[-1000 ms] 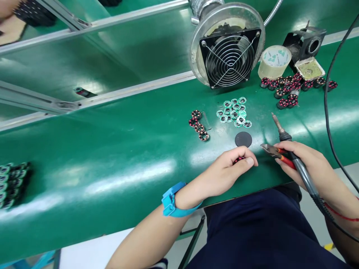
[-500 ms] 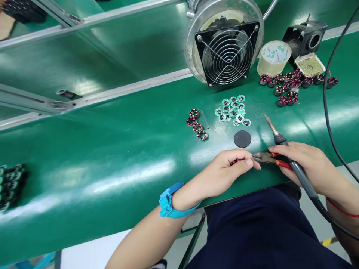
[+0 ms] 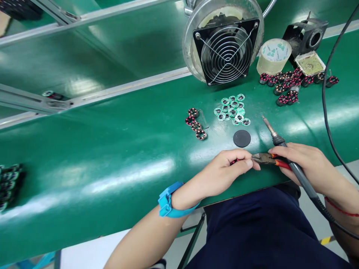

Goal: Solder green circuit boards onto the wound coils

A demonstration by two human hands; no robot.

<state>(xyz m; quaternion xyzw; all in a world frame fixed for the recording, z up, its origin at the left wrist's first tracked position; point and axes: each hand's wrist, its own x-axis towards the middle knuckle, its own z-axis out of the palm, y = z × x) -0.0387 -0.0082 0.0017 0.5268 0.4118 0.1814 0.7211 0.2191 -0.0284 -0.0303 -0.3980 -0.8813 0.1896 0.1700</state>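
Pretty cramped setup here, tbh. A small red-wound coil (image 3: 235, 161) is pinched in the left hand (image 3: 223, 170), mostly hidden by the grip, just above the front edge of the green table (image 3: 92, 157). The right hand (image 3: 307, 162) is clenched around both a soldering iron (image 3: 297, 171) and red-handled side cutters (image 3: 266, 159), with the cutter tips held just beside the left hand. Kinda risky: with two tools crammed into one hand, a slipped grip could see a winding or a finger nicked. The bare iron tip is angled away, near a round black pad (image 3: 241, 138), but if it's hot, the green circuit boards (image 3: 232, 108) could get touched by a careless swing. Loose coils (image 3: 196, 124) could also be knocked by its cord (image 3: 329, 209).
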